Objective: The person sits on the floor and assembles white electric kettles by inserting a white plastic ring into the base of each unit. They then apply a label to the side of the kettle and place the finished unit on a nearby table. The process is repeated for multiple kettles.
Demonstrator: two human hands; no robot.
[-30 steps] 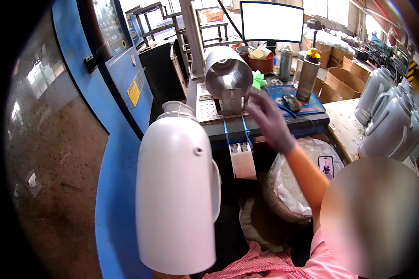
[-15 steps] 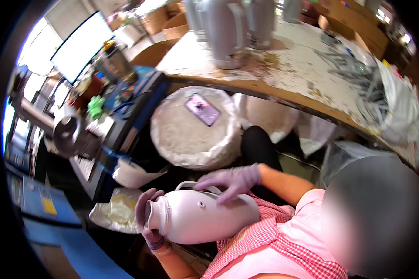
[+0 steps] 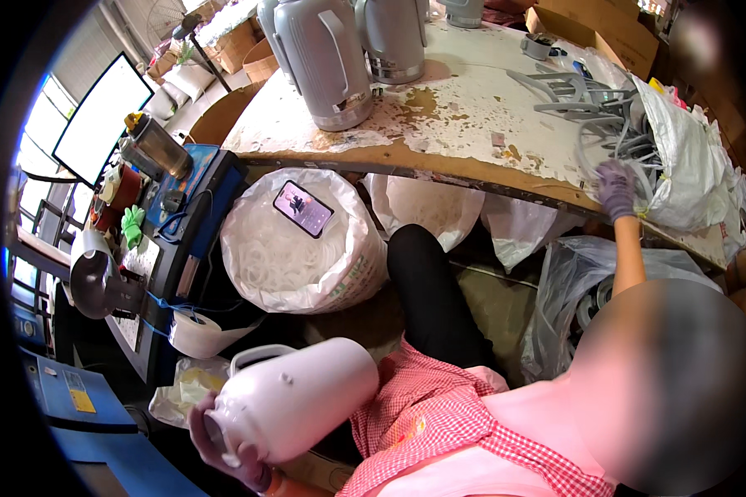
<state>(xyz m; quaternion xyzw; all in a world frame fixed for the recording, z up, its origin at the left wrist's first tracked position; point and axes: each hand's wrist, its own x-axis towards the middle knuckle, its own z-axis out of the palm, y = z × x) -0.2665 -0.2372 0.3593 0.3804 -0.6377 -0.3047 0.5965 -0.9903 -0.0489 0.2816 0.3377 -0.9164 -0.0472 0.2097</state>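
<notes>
A pale lilac vacuum flask body (image 3: pixel 307 396) lies tilted across my lap, its mouth toward the lower left and its looped handle (image 3: pixel 261 354) on the upper side. My left hand (image 3: pixel 228 447), in a purple glove, is wrapped round the flask's neck. My right arm stretches out to the table's right side. There my right hand (image 3: pixel 617 189), also in a purple glove, has its fingers bent at the edge of a pile of curved grey plastic strips (image 3: pixel 626 116). One strip appears to run into its fingers. Their tips are partly hidden.
Grey flasks (image 3: pixel 319 62) stand on the worn white table (image 3: pixel 472 124). Below it, a sack of clear rings (image 3: pixel 290 265) has a phone (image 3: pixel 303 208) on top. A white sack (image 3: pixel 692 161) lies by the strips. At left are a monitor (image 3: pixel 104 116) and a paper roll (image 3: pixel 195 333).
My right hand has left the flask's side and reached up and right to the grey strips. The flask has tipped and shifted left and down in view, still held by my left hand.
</notes>
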